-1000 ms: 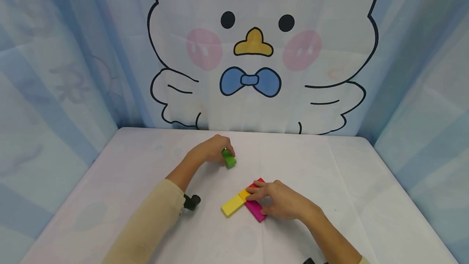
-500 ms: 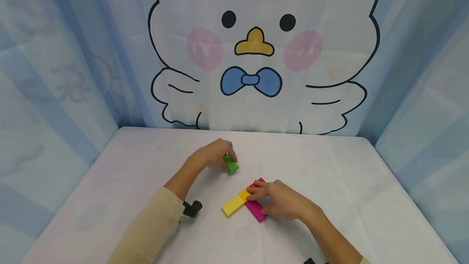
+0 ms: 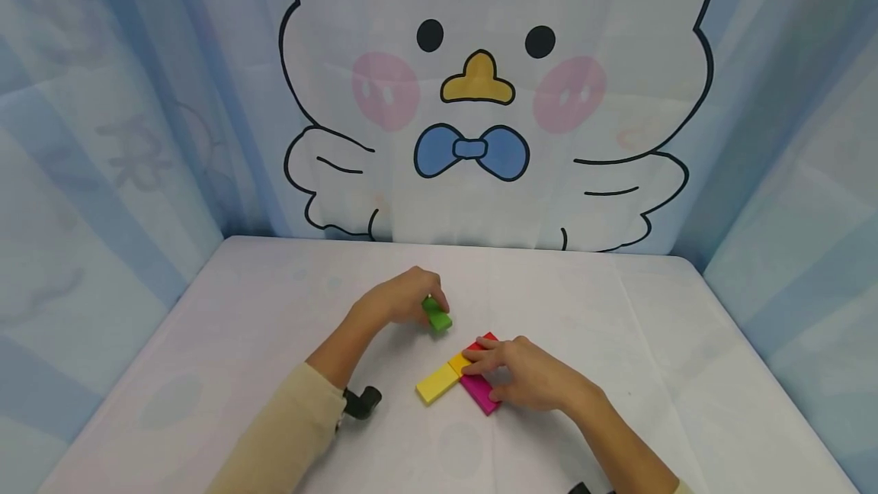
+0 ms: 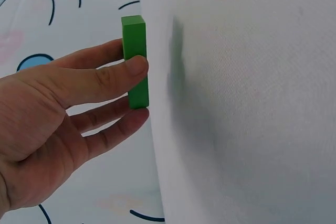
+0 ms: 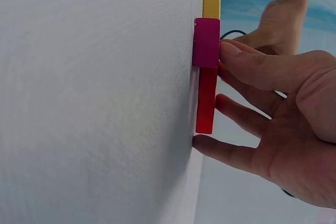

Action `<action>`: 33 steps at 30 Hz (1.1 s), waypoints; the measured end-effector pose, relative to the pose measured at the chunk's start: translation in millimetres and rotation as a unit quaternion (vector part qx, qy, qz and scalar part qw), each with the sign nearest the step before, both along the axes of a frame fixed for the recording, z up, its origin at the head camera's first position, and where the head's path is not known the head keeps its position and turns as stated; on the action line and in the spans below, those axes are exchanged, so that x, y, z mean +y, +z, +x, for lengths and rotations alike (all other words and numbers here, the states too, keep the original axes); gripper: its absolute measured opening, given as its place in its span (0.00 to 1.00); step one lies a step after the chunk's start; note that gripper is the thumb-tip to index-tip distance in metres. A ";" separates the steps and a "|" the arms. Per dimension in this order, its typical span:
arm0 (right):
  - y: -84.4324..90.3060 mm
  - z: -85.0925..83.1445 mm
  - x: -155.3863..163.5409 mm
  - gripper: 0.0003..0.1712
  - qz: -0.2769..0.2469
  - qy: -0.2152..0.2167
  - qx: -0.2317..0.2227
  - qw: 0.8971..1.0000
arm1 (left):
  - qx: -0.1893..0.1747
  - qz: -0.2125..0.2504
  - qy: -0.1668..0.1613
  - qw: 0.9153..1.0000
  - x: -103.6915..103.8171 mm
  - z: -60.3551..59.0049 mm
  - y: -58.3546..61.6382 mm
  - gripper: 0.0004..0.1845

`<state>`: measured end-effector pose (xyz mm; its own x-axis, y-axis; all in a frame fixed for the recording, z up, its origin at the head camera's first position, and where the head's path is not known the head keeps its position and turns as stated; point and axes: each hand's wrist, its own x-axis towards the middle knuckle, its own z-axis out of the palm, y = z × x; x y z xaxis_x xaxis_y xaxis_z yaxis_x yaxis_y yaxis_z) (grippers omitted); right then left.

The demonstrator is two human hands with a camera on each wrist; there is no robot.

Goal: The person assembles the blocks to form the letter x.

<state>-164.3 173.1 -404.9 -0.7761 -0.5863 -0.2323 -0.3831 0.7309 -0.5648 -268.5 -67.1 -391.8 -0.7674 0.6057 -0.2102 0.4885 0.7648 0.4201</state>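
Note:
My left hand (image 3: 403, 296) pinches a small green block (image 3: 439, 319) between thumb and fingers. In the left wrist view the green block (image 4: 134, 38) is held off the white cloth. To the lower right my right hand (image 3: 527, 376) rests its fingertips on a group of flat blocks. The group has a long yellow block (image 3: 436, 386), an orange block (image 3: 456, 364), a red block (image 3: 490, 337) and a magenta block (image 3: 479, 395). My right thumb (image 5: 239, 56) touches the magenta block (image 5: 206, 43). The fingers partly cover the red and orange blocks.
A white cloth covers the table (image 3: 590, 303). Behind it hangs a curtain (image 3: 480, 212) printed with a cartoon bird, and blue-and-white curtains stand at both sides. A black wrist camera (image 3: 362, 402) sits at the left cuff.
My left hand has moved slightly right and toward the near side with the green block, closer to the other blocks. My right hand has stayed in place on the group.

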 end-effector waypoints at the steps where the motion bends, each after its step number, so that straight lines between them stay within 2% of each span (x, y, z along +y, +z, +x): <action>1: -0.2 -0.2 0.1 0.27 0.000 0.000 0.000 1.000 | 0.001 0.000 0.000 1.000 0.3 0.9 -0.1 0.17; 24: 0.5 -0.3 1.9 0.28 -0.006 0.010 0.008 1.000 | 0.003 0.005 -0.013 1.000 2.1 13.0 -5.3 0.16; 33: 0.1 -0.2 1.5 0.29 -0.012 0.015 0.009 1.000 | -0.003 -0.008 -0.006 1.000 3.7 20.1 -4.3 0.16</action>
<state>-164.5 174.6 -404.9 -0.7619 -0.6147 -0.2039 -0.4155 0.7055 -0.5740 -248.4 -63.4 -396.2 -0.7593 0.6109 -0.2242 0.4951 0.7659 0.4101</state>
